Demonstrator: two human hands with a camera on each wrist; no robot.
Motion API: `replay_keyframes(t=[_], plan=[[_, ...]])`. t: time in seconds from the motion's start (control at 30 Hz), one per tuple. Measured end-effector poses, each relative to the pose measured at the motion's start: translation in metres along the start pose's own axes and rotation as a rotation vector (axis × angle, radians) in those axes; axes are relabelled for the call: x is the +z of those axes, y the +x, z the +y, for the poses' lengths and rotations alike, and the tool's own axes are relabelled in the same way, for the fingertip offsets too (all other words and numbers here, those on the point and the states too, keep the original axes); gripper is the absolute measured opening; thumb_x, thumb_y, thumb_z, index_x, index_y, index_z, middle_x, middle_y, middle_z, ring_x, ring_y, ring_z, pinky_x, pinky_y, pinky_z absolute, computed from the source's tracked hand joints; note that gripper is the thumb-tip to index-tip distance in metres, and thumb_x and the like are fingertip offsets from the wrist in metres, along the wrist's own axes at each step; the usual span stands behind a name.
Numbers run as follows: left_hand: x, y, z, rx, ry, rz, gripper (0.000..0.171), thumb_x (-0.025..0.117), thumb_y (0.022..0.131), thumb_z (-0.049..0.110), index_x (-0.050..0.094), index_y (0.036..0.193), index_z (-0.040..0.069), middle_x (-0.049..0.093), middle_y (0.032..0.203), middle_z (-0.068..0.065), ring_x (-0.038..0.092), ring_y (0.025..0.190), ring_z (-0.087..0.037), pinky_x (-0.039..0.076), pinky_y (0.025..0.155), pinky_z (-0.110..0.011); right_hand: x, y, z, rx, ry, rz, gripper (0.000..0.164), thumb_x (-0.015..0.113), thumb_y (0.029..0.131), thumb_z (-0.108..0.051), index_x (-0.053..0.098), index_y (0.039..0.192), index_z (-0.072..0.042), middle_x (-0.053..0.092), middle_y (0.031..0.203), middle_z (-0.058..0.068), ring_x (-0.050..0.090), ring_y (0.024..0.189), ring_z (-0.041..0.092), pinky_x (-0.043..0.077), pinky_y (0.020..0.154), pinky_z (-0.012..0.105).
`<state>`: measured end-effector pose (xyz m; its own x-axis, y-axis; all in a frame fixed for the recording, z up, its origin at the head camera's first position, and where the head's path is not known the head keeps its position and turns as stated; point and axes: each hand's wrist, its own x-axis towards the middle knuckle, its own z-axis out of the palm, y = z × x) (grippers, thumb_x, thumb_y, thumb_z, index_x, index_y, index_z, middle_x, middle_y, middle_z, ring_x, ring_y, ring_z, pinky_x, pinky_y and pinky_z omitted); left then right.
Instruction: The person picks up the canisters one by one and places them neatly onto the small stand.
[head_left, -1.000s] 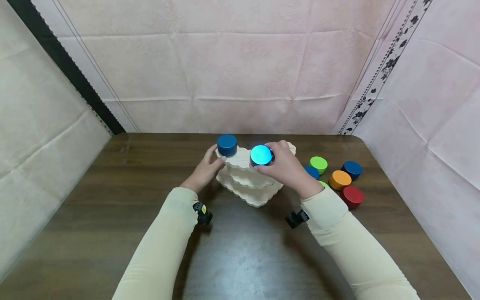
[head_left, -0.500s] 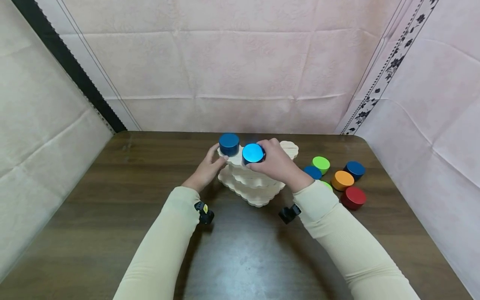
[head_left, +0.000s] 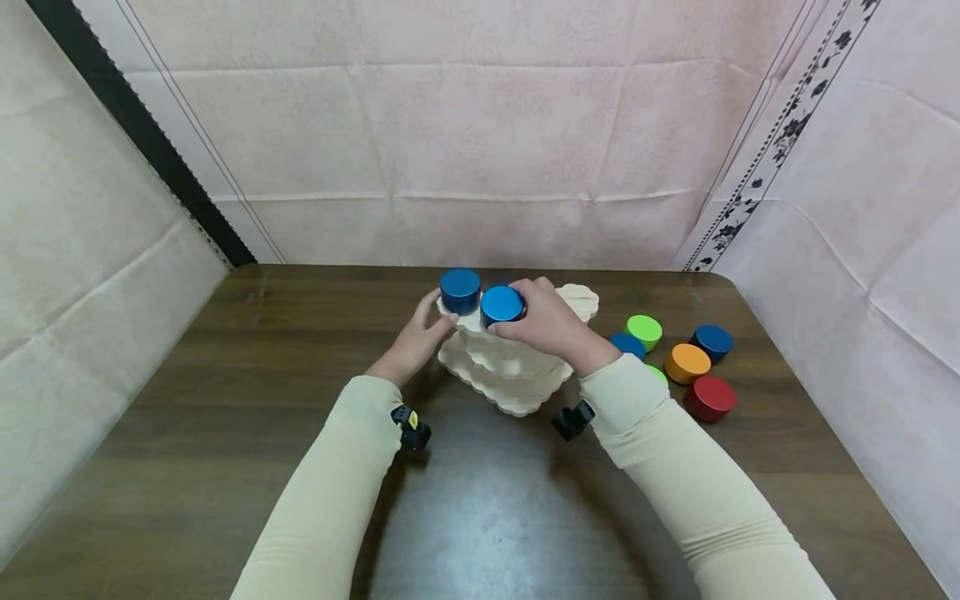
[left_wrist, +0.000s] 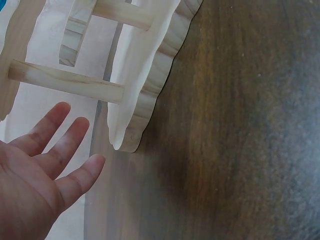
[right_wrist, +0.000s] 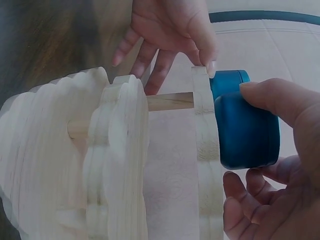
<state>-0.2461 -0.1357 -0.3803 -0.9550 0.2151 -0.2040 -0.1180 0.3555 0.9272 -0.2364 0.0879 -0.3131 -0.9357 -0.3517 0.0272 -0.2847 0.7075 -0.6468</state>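
- We count four blue cylinders (head_left: 501,306)
- Two green cylinders (head_left: 644,330)
- One orange cylinder (head_left: 687,362)
- One red cylinder (head_left: 709,398)
- One wooden tiered stand (head_left: 513,379)
- Two black wrist cameras (head_left: 573,420)

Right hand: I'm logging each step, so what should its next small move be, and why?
Probably the right hand should ease its grip and leave the held tin there. That tin's base looks level against the top tier in the right wrist view, though full contact is hard to confirm, and the other tin already stands beside it.
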Motion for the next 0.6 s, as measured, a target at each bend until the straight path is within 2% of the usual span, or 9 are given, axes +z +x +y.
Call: replay_keyframes(t=[0.27,0.43,0.57,0.6], plan=[[0.0,-0.024,0.028,-0.019,0.006,-0.03,0.066,0.042,0.102,0.041,0.004,0.155,0.028,0.024,0.156,-0.018,0.037,0.136,-0.036,0.026,0.111,-0.057,0.002,0.002,-0.001,0.007,0.005,-0.005,0.064,0.074,0.083,-0.031,0.049,0.134,0.0,0.045,0.126,0.018,0.043,0.114,0.03,0.043,0.098,0.048],[0.001,-0.028,0.033,-0.017,0.004,-0.026,0.066,0.042,0.102,0.041,0.005,0.155,0.029,0.023,0.156,-0.017,0.038,0.136,-0.036,0.025,0.112,-0.055,0.003,0.003,0.0,0.012,-0.01,-0.004,0.065,0.072,0.085,-0.033,0.048,0.135,0.0,0.045,0.127,0.018,0.044,0.115,0.03,0.043,0.099,0.049],[0.001,-0.026,0.03,-0.016,-0.001,-0.03,0.066,0.042,0.102,0.041,0.005,0.155,0.03,0.022,0.157,-0.016,0.038,0.137,-0.035,0.025,0.112,-0.055,0.004,0.003,0.0,0.018,-0.017,-0.002,0.066,0.071,0.085,-0.035,0.048,0.137,-0.001,0.046,0.127,0.018,0.044,0.115,0.03,0.043,0.099,0.049],[0.001,-0.022,0.026,-0.016,-0.001,-0.029,0.066,0.043,0.102,0.041,0.005,0.155,0.03,0.022,0.157,-0.016,0.038,0.137,-0.035,0.025,0.112,-0.055,0.004,0.003,0.0,0.02,-0.018,0.001,0.066,0.071,0.085,-0.035,0.048,0.137,-0.001,0.046,0.127,0.018,0.045,0.115,0.03,0.043,0.099,0.049]])
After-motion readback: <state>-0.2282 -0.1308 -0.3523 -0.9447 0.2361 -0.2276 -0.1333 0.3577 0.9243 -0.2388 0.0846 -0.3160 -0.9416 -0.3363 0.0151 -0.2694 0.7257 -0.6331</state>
